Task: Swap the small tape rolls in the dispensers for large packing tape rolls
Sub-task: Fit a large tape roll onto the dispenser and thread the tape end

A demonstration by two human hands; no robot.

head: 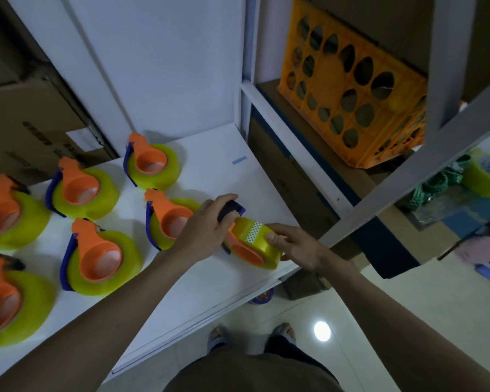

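**Both hands on a loaded dispenser at the right end of the counter**

Far left: stacked cardboard boxes (pixel 26 114) stand behind the white counter (pixel 198 284). Six orange dispensers with blue blades lie flat on it, each carrying a large yellow-green tape roll: two cut by the left frame edge (pixel 3 213) (pixel 3 298), two in the next column (pixel 79 188) (pixel 99 256), and two further right (pixel 150 162) (pixel 170 219), the nearer one partly hidden behind the left wrist. A small blue strip (pixel 239 160) lies on the bare surface beyond them.

Centre: the left hand (pixel 207 227) curls its fingers over the dark blade end of a seventh dispenser (pixel 232 212), gripping it. This dispenser holds a large packing tape roll (pixel 255 239), tilted on edge near the counter's front right corner; a white dotted patch shows on the roll's outer face. The right hand (pixel 303 246) grasps the roll from the right, thumb pressed on the outer face and fingers wrapped around the far side.

Right: an orange perforated crate (pixel 351 89) sits on a shelf behind a grey metal upright (pixel 447 58). Far right, a loose yellow-green roll (pixel 484 176) rests beside a tangle of green cord (pixel 430 185). Below, the person's two feet (pixel 252 333) stand on a tiled floor.
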